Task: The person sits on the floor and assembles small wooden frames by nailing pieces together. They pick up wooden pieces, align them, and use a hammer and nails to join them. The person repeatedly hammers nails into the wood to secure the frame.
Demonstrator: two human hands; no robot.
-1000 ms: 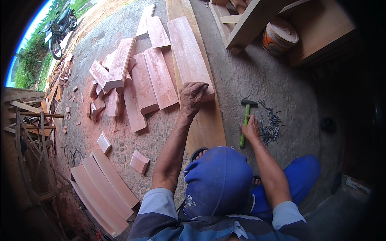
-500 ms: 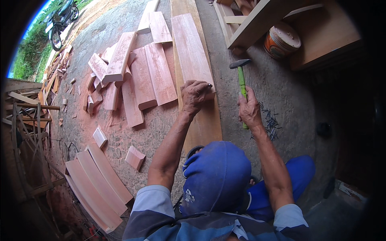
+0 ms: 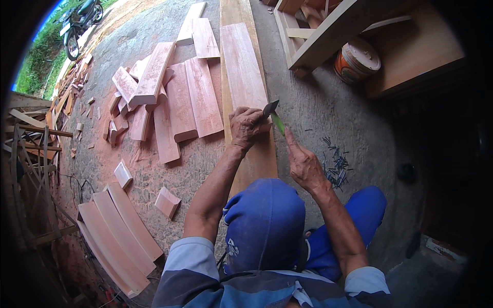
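While right hand [image 3: 304, 165] grips hammer [image 3: 278, 123], left hand [image 3: 245, 127] bunches at board [image 3: 241, 66], hammer head [image 3: 270, 107] just beside; left's hold unclear.

Floor [image 3: 292, 87] lies open between the central plank [image 3: 244, 66] and the far-right wooden frame [image 3: 323, 41], while piled planks [image 3: 154, 77] obstruct the left.

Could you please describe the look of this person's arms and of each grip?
The left grip and right grip are ungloved human hands. The forearms are bare, with no watch or bracelet visible. The short sleeves end in a broad pale band, with dark blue above it.
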